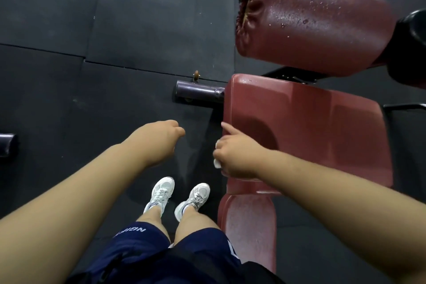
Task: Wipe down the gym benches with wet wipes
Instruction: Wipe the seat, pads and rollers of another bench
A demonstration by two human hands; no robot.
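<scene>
Forearms fill the lower frame, both reaching up toward centre. Right hand [235, 154], centre frame, has its fingers curled round a bunched white wet wipe [217, 162], index finger extended and touching the left edge of the red seat pad [306, 127]. Left hand [161, 136], just left of centre, hangs over the floor holding nothing visible; the fingers point away from the camera, so whether they are together or apart cannot be told. Seat pad runs from centre to right of frame; a few droplets show near its upper left corner. Red roller pad [311, 18] at upper right is beaded with droplets. Narrow red pad [249, 221] at lower centre-right shows a pale speckled film. Judgement: wiping of the seat pad's near edge is in hand; the roller and lower pad look not yet wiped dry. Next move likely calls for flattening the wipe under the palm and sweeping rightward across the seat top. Surroundings: dark frame tube [198, 92] sticking out left of the seat, black rubber floor tiles [69, 30], white trainers [177, 196] at lower centre. The roller pad overhangs the seat's far end and may hamper reach there.
</scene>
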